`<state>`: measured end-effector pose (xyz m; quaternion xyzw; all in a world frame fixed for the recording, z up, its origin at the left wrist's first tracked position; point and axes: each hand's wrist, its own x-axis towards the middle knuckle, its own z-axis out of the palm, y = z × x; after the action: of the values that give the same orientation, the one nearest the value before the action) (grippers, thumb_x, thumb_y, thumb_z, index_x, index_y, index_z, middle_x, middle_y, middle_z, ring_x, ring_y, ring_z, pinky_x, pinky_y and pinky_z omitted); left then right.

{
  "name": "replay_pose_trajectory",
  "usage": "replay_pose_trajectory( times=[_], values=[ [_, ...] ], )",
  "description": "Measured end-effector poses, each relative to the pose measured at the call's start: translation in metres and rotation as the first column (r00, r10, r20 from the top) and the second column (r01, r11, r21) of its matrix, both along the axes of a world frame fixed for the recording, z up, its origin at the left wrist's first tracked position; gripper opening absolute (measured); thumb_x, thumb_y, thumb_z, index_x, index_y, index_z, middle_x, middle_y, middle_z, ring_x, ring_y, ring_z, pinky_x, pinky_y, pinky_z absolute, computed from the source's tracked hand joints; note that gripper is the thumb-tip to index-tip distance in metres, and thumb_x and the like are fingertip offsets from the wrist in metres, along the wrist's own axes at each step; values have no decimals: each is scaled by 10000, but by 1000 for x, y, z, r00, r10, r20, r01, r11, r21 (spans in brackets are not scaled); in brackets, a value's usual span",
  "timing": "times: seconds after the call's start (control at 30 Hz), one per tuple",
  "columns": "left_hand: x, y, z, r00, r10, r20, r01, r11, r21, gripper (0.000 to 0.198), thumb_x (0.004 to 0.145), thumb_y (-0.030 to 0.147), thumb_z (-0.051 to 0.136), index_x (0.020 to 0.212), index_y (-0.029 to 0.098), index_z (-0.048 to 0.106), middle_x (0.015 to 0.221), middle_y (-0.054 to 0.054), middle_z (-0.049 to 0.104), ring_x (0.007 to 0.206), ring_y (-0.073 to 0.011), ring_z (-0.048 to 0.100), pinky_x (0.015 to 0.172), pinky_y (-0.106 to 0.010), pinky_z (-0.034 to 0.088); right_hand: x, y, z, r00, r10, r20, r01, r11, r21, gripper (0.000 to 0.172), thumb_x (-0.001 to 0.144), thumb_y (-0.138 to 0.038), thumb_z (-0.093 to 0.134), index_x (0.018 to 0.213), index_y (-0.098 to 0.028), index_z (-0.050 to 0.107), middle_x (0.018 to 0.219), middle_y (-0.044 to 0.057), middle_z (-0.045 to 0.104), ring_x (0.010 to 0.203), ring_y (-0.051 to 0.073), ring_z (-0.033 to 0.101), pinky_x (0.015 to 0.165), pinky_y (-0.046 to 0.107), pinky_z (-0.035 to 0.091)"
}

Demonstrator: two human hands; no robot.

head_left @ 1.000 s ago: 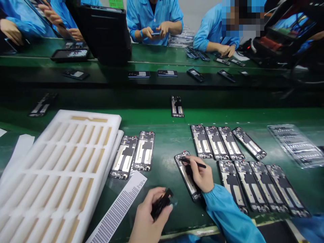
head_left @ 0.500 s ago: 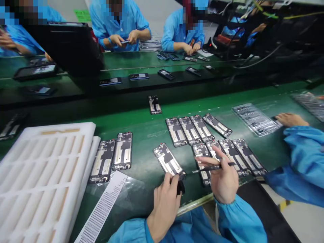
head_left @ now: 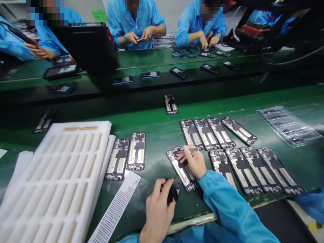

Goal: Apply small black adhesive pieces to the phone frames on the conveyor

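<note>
White foam tray (head_left: 104, 141), perforated label sheet (head_left: 116, 206), clear plastic tray (head_left: 287, 125), green workbench (head_left: 157, 135)

Bright diffuse light, seemingly from overhead; only soft shadows on green workbench (head_left: 152, 133). Pale glare streaks on glossy bench surface, stronger near clear plastic tray (head_left: 287, 126). Wide-angle bowing at frame edges. Phone frames (head_left: 220, 133) fairly crisp mid-frame; dark equipment (head_left: 268, 33) at upper right murky, soft
</note>
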<state>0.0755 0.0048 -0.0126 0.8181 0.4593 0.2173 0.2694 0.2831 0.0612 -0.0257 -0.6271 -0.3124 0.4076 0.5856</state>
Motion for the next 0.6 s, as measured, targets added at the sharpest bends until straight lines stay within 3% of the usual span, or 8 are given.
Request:
replay_pose_trajectory(
  times=[0.2, 0.43, 0.6],
  values=[
    [-1, 7, -1, 999, -13, 38, 14, 1000, -25, 285, 970, 233, 564, 1249, 260, 616, 1077, -67, 620, 812, -184, 711, 676, -266, 563, 3, -6, -8, 989, 85, 120, -85, 996, -9, 460, 904, -638, 620, 928, -182, 666, 764, 98, 786, 699, 257, 782, 648, 361, 661],
    [-2, 11, -4, 998, 10, 65, -6, 998, -63, 301, 963, 229, 566, 1259, 261, 608, 1087, -71, 629, 863, -197, 716, 714, -278, 574, 4, -7, -9, 947, 142, 288, -152, 988, 15, 361, 1014, -518, 513, 982, -185, 649, 812, 98, 795, 698, 235, 790, 662, 327, 665],
    [-3, 10, -3, 997, 2, 78, 5, 996, -90, 329, 953, 196, 573, 1274, 266, 595, 1092, -66, 631, 880, -194, 716, 735, -276, 571, 7, -12, -11, 852, 173, 494, -260, 959, 112, 242, 1050, -331, 487, 1002, -196, 681, 869, 87, 795, 728, 200, 784, 691, 296, 650]
  ],
)
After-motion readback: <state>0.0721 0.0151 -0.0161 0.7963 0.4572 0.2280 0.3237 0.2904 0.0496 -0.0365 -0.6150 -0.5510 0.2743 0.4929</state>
